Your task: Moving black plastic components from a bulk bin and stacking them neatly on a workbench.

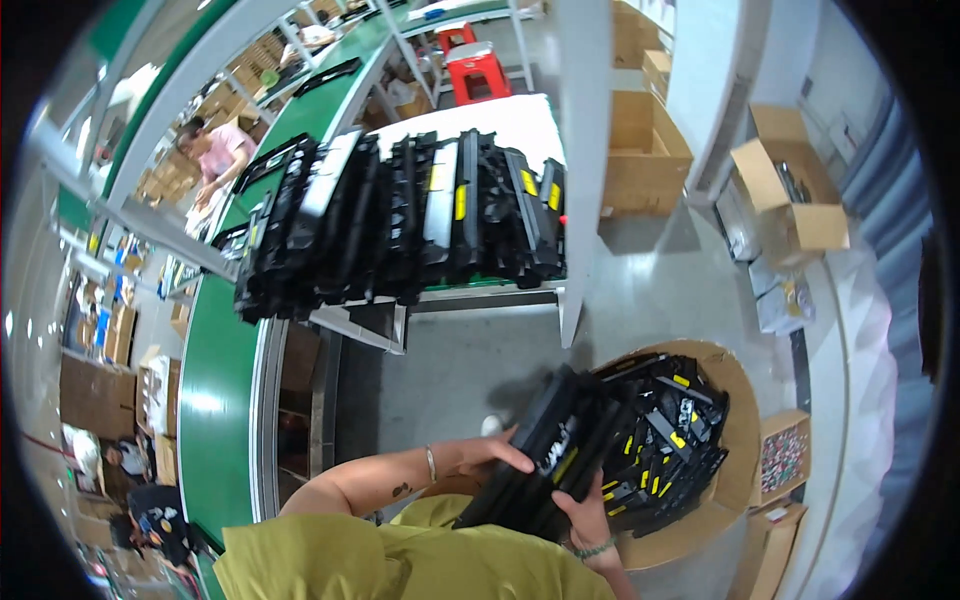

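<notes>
Between my hands is a stack of black toner cartridges, long and narrow, with white marks and a yellow strip on top. My left hand grips the stack from its left side, thumb over the upper face. On the lower right side, my right hand is closed around it, thumb on top. The fingers beneath are hidden. Just right of the stack stands a large round cardboard bin, holding many loose black cartridges with yellow labels. The held stack overlaps the bin's left rim in view.
Ahead, a table bears a row of black cartridges. A green conveyor runs along the left, with a person in pink beyond it. Open cardboard boxes and a red stool stand farther off. A metal post rises by the table.
</notes>
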`<action>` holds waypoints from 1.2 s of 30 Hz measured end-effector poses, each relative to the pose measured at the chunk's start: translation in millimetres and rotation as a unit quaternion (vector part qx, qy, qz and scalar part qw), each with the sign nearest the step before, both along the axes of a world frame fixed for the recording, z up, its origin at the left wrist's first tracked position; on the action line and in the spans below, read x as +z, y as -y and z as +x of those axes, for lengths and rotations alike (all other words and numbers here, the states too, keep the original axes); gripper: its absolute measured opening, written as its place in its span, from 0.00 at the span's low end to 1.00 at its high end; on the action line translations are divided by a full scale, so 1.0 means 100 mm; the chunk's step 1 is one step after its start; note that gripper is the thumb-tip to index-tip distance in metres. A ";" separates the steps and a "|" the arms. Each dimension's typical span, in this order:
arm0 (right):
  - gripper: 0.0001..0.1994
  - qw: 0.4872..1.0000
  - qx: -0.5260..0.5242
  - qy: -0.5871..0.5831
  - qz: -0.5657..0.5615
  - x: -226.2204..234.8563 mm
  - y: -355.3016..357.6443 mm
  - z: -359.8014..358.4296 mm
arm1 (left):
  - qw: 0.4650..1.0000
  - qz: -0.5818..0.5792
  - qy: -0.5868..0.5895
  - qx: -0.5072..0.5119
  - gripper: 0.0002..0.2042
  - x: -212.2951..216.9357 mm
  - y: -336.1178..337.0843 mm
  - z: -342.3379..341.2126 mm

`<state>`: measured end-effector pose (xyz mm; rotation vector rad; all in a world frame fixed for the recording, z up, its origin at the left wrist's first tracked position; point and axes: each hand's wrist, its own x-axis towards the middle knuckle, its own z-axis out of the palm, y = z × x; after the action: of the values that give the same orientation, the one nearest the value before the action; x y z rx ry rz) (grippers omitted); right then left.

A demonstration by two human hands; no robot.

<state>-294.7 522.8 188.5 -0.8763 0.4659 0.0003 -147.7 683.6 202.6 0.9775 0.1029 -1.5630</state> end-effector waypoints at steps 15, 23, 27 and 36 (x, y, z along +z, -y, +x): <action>0.34 0.945 0.262 0.135 -0.144 1.89 -0.41 2.94 | 0.919 -0.090 0.158 0.350 0.12 1.96 -0.87 1.77; 0.22 0.945 0.291 0.086 -0.120 1.81 -0.62 4.24 | 0.921 0.018 0.271 0.279 0.17 1.94 -1.05 3.26; 0.51 0.889 0.174 -0.010 -0.424 1.05 -0.50 4.72 | 0.783 0.308 0.522 0.140 0.45 1.93 -0.88 3.39; 0.54 0.732 0.178 -0.069 -0.655 1.17 -0.79 4.80 | 0.538 0.449 0.702 -0.121 0.48 1.79 -1.06 3.81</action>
<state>185.7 602.2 305.8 -2.3874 0.3871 0.1015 233.2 790.0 382.0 2.9175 -0.4398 -0.3574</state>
